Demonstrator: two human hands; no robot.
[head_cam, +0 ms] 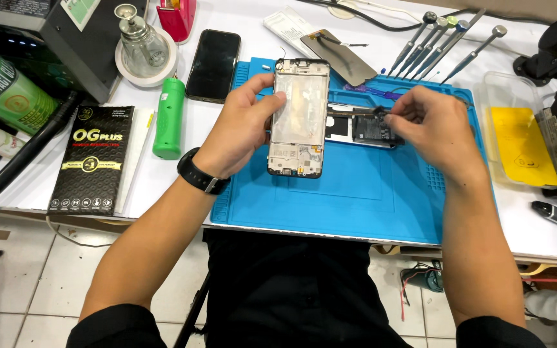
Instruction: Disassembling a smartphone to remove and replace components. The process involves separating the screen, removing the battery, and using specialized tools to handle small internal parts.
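While the left hand (243, 132) is gripping the opened phone frame (298, 117) by its left edge, fingers clasped on it and holding it upright above the blue work mat (356, 193), the right hand (433, 125) is pinching a slim dark tool (381, 111), its tip touching the phone body with battery (362, 131) lying flat on the mat. A green bottle (169, 117) and a black phone (213, 64) are lying on the white surface (162, 180) to the left.

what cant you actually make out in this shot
- Head view: the tool tip in the right hand is hidden by its own fingers.
- The opened phone body is partly covered by the phone frame in the left hand.
- The screwdrivers' tips are too small to tell.
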